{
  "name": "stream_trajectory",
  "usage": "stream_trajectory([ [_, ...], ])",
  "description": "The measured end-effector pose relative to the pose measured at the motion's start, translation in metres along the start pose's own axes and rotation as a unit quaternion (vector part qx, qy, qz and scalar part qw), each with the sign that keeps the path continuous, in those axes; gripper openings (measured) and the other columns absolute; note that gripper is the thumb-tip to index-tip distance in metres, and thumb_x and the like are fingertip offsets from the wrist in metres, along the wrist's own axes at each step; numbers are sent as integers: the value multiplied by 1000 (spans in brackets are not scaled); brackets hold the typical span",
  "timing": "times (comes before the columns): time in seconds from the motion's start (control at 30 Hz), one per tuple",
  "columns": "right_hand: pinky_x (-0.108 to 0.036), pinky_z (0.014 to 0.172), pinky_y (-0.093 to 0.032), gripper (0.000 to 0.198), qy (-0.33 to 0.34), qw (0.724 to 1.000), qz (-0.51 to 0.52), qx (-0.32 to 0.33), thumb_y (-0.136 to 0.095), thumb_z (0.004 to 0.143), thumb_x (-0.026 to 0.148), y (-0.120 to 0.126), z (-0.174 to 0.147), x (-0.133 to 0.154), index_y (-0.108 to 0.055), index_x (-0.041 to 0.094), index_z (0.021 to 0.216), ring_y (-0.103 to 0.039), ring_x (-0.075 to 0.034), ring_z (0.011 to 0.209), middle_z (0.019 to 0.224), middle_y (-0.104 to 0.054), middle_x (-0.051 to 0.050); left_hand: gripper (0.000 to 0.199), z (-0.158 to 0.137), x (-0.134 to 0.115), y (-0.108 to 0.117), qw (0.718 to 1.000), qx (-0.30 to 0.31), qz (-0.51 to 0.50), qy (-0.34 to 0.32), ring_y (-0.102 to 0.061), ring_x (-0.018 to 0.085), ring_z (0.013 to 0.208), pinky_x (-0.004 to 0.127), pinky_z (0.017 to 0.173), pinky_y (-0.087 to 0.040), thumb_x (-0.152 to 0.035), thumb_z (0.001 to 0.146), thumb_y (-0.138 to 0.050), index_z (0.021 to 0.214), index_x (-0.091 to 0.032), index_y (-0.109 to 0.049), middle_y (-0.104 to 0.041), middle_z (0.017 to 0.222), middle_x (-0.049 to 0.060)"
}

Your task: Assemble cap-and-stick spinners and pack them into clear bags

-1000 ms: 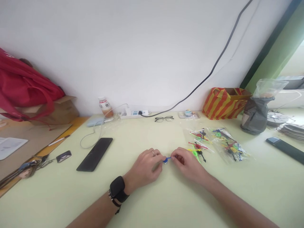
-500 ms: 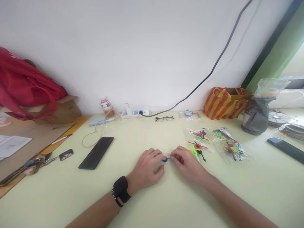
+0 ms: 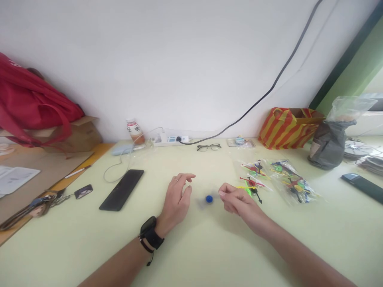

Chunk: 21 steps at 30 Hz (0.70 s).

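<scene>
A small round blue spinning top (image 3: pixel 209 199) sits on the pale table between my two hands, ringed by a faint blur as though it spins. Just left of it, my left hand (image 3: pixel 178 199) is open, the fingers raised and apart from the toy. It wears a ring, with a black watch on the wrist. To the right of the top, my right hand (image 3: pixel 237 201) has thumb and forefinger pinched together. Whatever may be between those fingertips is too small to make out. Neither hand touches the blue toy.
Colourful plastic pieces (image 3: pixel 253 181) and a clear bag of similar parts (image 3: pixel 291 183) lie right of my hands. A black phone (image 3: pixel 122 190) rests to the left. Glasses (image 3: pixel 208 147), a power strip (image 3: pixel 170 140) and a bottle (image 3: pixel 135 130) stand near the wall.
My left hand has lifted off the blue toy and moved left, its fingers opening. The right hand has come away slightly to the right, and the toy now shows motion blur around it.
</scene>
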State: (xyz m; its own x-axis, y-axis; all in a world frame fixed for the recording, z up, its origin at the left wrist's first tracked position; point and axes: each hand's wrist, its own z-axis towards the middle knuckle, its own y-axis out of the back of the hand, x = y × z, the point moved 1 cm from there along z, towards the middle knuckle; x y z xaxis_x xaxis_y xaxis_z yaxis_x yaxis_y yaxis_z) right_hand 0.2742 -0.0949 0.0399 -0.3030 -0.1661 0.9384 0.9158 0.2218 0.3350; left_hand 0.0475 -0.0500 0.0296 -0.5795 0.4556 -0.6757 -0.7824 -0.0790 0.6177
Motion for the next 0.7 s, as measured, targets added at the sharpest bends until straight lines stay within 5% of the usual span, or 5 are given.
stream_trajectory([
  [0.17,-33,69,-44,44,69,982,-142,-108,-51,101,44,17,3,-1,-49,21,64,-55,-18,73,80,-56,-3,26,-2,-5,0,999,38,-10,-8,-57,24,112,43,103,-46,-24,103,-46,124,-26,-61,-65,117,5],
  [0.3,-44,91,-46,20,80,888,-392,-228,-55,98,41,36,6,-18,-62,22,94,-61,-30,100,102,-67,-9,33,-5,-13,-1,995,87,-8,-52,-54,24,128,45,112,-45,-31,101,-56,134,-29,-58,-62,134,5],
  [0.47,-49,90,-48,35,-2,802,-535,-266,-51,99,48,64,7,-36,-62,22,120,-60,-37,109,115,-67,-14,44,-9,-20,-2,984,133,16,-115,-48,27,139,49,118,-42,-32,97,-64,141,-31,-57,-58,146,6],
  [0.57,-46,82,-50,42,-64,787,-560,-250,-49,99,55,74,3,-41,-62,22,121,-62,-38,108,113,-68,-15,47,-9,-20,-1,984,133,22,-115,-46,29,141,52,118,-42,-32,96,-65,142,-31,-56,-57,148,7],
  [0.7,-40,74,-48,38,-106,817,-533,-192,-48,98,57,76,2,-42,-63,24,107,-68,-32,97,103,-70,-10,45,-8,-20,-1,987,119,20,-107,-46,28,140,51,119,-42,-32,96,-65,140,-31,-56,-58,146,7],
])
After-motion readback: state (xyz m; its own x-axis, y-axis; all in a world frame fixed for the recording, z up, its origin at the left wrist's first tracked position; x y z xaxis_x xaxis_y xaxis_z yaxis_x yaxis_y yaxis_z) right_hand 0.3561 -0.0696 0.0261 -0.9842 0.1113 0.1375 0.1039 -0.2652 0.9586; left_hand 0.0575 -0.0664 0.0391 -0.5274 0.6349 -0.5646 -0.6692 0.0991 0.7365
